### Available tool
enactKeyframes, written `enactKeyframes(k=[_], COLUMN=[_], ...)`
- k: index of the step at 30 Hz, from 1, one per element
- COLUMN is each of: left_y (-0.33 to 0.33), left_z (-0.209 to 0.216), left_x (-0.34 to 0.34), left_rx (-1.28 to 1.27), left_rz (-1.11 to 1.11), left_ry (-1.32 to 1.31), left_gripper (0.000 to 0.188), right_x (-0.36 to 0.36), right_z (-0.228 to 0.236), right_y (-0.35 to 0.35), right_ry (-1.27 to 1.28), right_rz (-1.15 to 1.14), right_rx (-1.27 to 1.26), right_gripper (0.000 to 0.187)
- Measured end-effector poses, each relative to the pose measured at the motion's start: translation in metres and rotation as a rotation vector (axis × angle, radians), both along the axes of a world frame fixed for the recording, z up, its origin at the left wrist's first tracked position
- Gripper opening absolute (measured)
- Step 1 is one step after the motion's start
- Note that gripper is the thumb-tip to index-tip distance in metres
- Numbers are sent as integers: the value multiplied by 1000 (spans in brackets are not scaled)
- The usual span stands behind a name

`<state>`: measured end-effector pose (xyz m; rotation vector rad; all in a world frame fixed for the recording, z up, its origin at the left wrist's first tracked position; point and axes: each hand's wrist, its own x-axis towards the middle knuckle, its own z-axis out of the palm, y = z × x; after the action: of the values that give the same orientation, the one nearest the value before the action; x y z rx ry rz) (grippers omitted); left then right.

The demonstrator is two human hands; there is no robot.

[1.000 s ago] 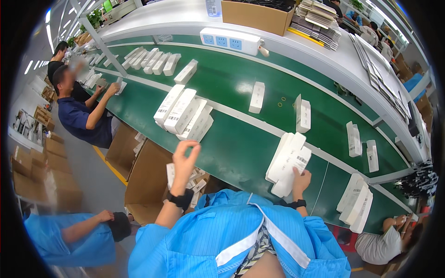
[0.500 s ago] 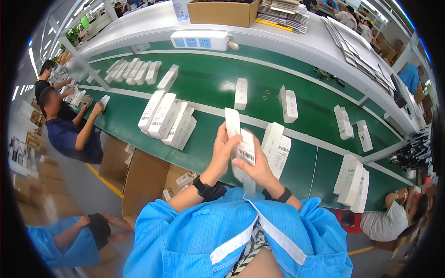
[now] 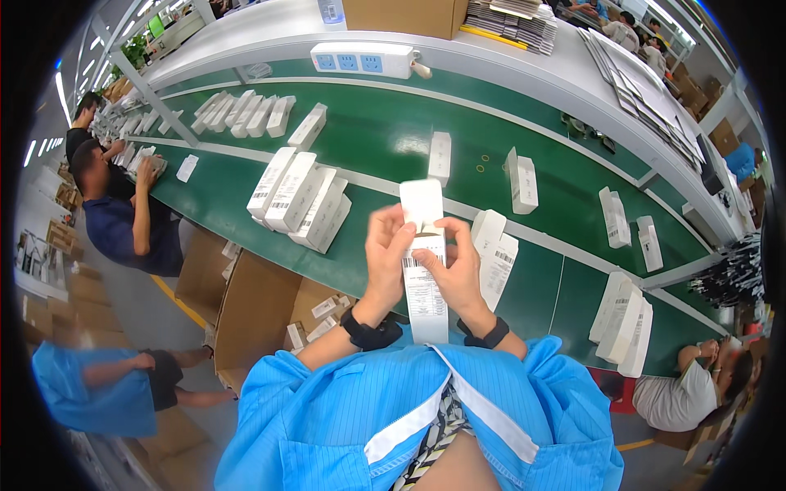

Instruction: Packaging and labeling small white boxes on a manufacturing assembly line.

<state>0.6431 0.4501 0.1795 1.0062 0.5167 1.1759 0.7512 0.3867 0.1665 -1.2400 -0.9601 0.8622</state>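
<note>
A narrow white carton [image 3: 426, 299] with a printed label stands tilted in front of my chest, its top flap [image 3: 421, 199] raised. My left hand [image 3: 387, 255] closes on its left upper edge, thumb near the base of the flap. On the other side my right hand [image 3: 455, 268] grips the carton, its thumb across the front and bent fingers by the flap. What the carton contains is hidden. Just right of my right hand lean similar white cartons [image 3: 497, 266] on the green bench. Left of my hands lies a group of closed-looking white cartons [image 3: 292, 195].
The green bench [image 3: 524, 303] has a raised rail; beyond it stand several white cartons [image 3: 439, 157]. More cartons [image 3: 624, 323] lie at the right. A large brown cardboard box [image 3: 260, 307] is left of me. Overhead is a shelf with a power strip [image 3: 363, 60]. Co-workers [image 3: 123, 213] sit nearby.
The carton has turned upright with its labelled face toward me. Both hands have shifted up around the flap end. A co-worker at the left has put a small white item down on the bench.
</note>
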Motion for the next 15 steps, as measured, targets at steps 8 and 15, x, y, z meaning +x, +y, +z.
enactKeyframes(k=[8,15], left_y=[10,-1], left_z=[2,0], left_x=[-9,-4], left_rx=[136,-126], left_rz=[-102,-2], left_ry=[129,13], left_gripper=[26,11], right_x=[-1,0], right_z=[6,10], right_y=[-1,-3], right_ry=[-53,-102], right_rz=[-43,3], right_rx=[45,-26], right_gripper=[83,79])
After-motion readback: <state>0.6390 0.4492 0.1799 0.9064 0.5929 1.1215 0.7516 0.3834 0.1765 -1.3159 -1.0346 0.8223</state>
